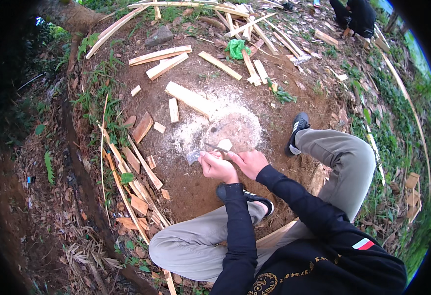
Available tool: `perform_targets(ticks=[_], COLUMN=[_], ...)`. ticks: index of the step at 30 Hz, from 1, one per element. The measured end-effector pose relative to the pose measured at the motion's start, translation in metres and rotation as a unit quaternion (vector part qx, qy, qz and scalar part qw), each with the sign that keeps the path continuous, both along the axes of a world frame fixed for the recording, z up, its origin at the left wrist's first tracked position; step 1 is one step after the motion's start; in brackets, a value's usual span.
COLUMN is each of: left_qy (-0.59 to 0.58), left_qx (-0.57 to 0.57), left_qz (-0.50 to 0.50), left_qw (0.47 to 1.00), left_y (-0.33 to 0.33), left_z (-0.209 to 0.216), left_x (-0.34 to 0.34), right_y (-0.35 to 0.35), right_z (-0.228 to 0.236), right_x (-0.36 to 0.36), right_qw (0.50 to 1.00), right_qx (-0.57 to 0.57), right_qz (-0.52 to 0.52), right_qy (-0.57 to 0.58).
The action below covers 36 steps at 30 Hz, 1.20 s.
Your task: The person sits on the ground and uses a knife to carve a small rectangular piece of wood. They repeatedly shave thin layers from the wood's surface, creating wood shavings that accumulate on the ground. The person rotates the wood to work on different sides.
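My left hand [219,167] is closed, and a crumpled piece of clear plastic [193,157] sticks out at its fingers. Close beside it, my right hand [251,163] grips a knife-like tool, its handle hidden by the fingers. The thin dark blade [214,147] points left, passing just above my left hand. A small pale piece of wood [225,144] shows right behind the blade; I cannot tell whether it is held or lies on the stump. Both hands are over the near edge of a round, sawdust-strewn stump top [237,129].
A pale plank [190,99] rests against the stump's far side, amid scattered sawdust. Offcuts and long strips [144,167] lie at the left. More boards and a green plastic bag [237,49] are farther off. Another person [360,18] crouches at the far right. My shoes flank the stump.
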<state>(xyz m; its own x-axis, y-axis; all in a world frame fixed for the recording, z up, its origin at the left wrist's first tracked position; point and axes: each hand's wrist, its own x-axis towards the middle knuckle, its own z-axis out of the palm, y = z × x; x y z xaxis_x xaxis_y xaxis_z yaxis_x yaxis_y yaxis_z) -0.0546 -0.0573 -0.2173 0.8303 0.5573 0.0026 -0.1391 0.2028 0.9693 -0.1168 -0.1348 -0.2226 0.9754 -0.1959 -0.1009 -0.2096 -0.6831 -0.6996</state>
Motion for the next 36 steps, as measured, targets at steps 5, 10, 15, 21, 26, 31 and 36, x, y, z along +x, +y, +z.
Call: perform_targets(ticks=[5,10,15,21,26,31,36], left_qy=[-0.059,-0.018,-0.028,-0.034,-0.024,-0.062,-0.022], left_qx=[0.120,0.051,0.061,0.074,0.083,0.066,0.022], left_qz=[-0.014,-0.014,-0.012,-0.037,-0.030,-0.017,-0.013], left_qw=[0.991,0.998,0.998,0.996,0.996,0.996,0.999], left_y=[-0.006,-0.005,0.003,0.007,0.002,0.007,0.012], left_z=[0.000,0.000,-0.012,-0.011,-0.008,-0.019,-0.011], left_x=[-0.004,-0.005,-0.001,-0.002,-0.005,0.001,-0.001], right_y=[-0.002,-0.002,-0.016,-0.013,-0.021,-0.030,-0.007], right_z=[0.007,0.006,-0.008,0.004,-0.013,-0.015,0.008], right_x=[0.006,0.004,0.014,0.013,0.012,0.010,0.005], right_qw=[0.999,0.997,0.995,0.996,0.996,0.997,0.999], right_qx=[-0.038,-0.066,-0.077,-0.065,-0.085,-0.075,-0.033], right_qz=[0.003,0.023,-0.056,-0.005,0.012,-0.013,0.003], right_qy=[-0.017,-0.035,0.021,0.058,0.019,0.031,-0.020])
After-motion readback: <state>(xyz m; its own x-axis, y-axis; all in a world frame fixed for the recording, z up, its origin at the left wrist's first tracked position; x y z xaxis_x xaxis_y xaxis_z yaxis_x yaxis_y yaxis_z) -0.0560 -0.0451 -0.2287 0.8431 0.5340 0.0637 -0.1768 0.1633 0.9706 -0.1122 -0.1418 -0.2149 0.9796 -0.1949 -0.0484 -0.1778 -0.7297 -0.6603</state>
